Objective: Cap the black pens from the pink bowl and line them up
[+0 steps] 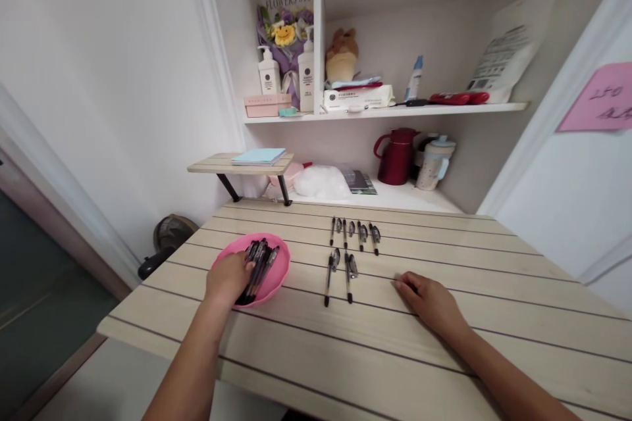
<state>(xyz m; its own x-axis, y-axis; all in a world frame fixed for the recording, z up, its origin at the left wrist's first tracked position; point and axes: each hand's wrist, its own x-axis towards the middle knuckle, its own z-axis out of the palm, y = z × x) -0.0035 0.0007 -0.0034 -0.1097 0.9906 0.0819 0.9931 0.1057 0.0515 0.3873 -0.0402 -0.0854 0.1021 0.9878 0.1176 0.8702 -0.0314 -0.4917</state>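
Forearms [190,362] lead to the left grip [228,277], pens [265,271] against it, closure unclear, and the right grip [435,302], half-open, empty.

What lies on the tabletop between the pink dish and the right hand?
In the head view, two pens, each with a small dark item beside its upper part, lie between the pink dish and the right hand.

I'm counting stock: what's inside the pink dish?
Dark pens lie bunched in the pink dish; the left hand covers part of it, so anything beneath hand or pens is hidden.
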